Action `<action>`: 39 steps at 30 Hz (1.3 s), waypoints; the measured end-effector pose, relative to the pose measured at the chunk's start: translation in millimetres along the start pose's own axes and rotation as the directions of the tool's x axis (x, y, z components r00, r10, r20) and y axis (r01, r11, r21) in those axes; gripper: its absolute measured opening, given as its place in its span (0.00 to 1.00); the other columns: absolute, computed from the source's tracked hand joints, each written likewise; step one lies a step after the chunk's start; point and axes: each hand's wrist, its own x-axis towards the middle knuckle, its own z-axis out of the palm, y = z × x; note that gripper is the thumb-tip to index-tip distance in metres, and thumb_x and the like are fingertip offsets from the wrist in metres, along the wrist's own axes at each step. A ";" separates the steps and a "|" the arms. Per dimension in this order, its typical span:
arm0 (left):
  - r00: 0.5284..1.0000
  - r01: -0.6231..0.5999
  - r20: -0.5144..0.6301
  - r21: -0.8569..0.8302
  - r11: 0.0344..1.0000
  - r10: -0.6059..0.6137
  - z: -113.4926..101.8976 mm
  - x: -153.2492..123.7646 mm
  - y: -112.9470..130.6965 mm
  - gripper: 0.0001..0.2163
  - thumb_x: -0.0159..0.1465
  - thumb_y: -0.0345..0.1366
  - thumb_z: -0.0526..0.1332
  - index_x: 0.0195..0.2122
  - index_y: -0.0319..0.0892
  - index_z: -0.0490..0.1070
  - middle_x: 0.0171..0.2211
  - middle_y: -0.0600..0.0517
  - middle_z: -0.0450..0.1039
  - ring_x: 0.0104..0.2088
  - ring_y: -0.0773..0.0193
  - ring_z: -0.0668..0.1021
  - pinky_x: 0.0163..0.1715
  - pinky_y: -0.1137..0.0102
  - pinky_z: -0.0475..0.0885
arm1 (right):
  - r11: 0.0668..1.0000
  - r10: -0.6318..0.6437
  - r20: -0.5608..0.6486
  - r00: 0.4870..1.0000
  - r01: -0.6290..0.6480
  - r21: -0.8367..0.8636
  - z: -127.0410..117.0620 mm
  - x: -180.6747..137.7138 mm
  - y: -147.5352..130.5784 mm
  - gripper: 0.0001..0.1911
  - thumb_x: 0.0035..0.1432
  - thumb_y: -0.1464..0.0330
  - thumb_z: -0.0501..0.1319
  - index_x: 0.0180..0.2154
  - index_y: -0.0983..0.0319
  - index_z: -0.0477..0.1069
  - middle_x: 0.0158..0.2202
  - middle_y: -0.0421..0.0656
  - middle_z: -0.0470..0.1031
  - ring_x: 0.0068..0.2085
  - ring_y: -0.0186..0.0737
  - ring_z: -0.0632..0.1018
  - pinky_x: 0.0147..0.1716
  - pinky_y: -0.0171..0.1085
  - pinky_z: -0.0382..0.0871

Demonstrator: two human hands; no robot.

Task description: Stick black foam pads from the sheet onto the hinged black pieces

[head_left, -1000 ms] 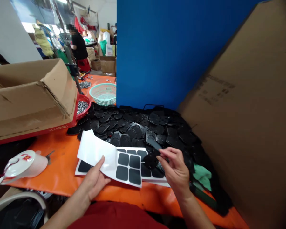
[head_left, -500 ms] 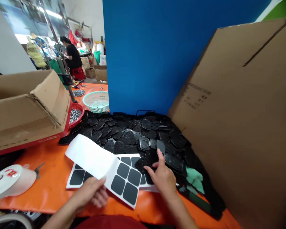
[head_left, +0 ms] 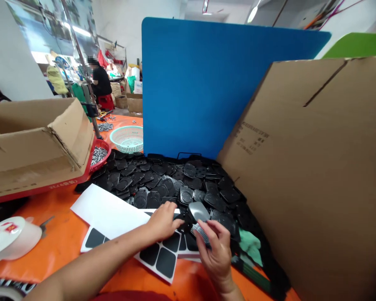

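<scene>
My right hand [head_left: 216, 248] is closed on a black plastic piece [head_left: 199, 214] with a ribbed underside, held just above the table's near edge. My left hand [head_left: 163, 222] lies over a white backing sheet [head_left: 111, 213] that carries dark square pads [head_left: 164, 257], its fingers bent down at the sheet's upper right corner. What those fingers pinch, if anything, is hidden. A big heap of black plastic pieces [head_left: 163, 179] lies just beyond both hands.
An orange table [head_left: 62, 242] carries an open cardboard box [head_left: 34, 142] at left, a white lidded bowl [head_left: 9, 240], a teal basket [head_left: 127, 139] and a red bowl of metal parts [head_left: 99, 154]. A blue partition [head_left: 207, 83] and large cardboard sheet [head_left: 316, 175] stand behind. A person works far left.
My left hand moved from the sheet's lower left edge up to its upper right corner. My right hand drew back from the heap with a black piece in it. The camera tilted upward.
</scene>
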 end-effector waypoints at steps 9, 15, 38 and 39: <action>0.965 0.260 0.094 -0.504 0.823 -0.246 29.1 14.2 0.2 0.09 0.58 0.40 0.59 0.28 0.44 0.59 0.24 0.55 0.66 0.30 0.59 0.75 0.37 0.58 0.72 | 0.917 0.188 -0.035 0.982 -0.163 0.365 -42.7 9.7 -16.3 0.09 0.58 0.75 0.62 0.39 0.55 0.75 0.36 0.44 0.71 0.39 0.43 0.74 0.36 0.41 0.71; 0.872 0.425 0.194 -0.755 0.499 -0.450 -6.7 -52.9 -9.6 0.09 0.59 0.35 0.58 0.38 0.44 0.57 0.28 0.54 0.70 0.26 0.63 0.76 0.32 0.60 0.75 | 0.443 0.582 0.315 0.750 -0.617 0.650 -22.5 16.8 -26.6 0.08 0.52 0.63 0.68 0.33 0.59 0.75 0.29 0.42 0.73 0.30 0.37 0.74 0.27 0.34 0.70; 0.807 0.426 0.364 -0.904 0.032 -0.465 -13.8 -111.9 -19.2 0.19 0.69 0.44 0.49 0.35 0.34 0.70 0.33 0.40 0.77 0.33 0.57 0.79 0.35 0.64 0.74 | 0.070 0.513 0.793 0.327 -0.937 0.341 26.5 -4.8 -68.2 0.16 0.46 0.58 0.72 0.29 0.61 0.73 0.26 0.37 0.68 0.28 0.33 0.66 0.28 0.32 0.62; 0.809 0.425 0.365 -0.905 0.030 -0.461 -13.5 -112.4 -19.0 0.19 0.69 0.44 0.49 0.35 0.34 0.70 0.34 0.39 0.77 0.34 0.57 0.80 0.35 0.64 0.74 | 0.069 0.514 0.794 0.326 -0.938 0.340 26.6 -5.2 -68.3 0.16 0.46 0.57 0.71 0.29 0.61 0.73 0.26 0.38 0.68 0.28 0.33 0.66 0.28 0.32 0.62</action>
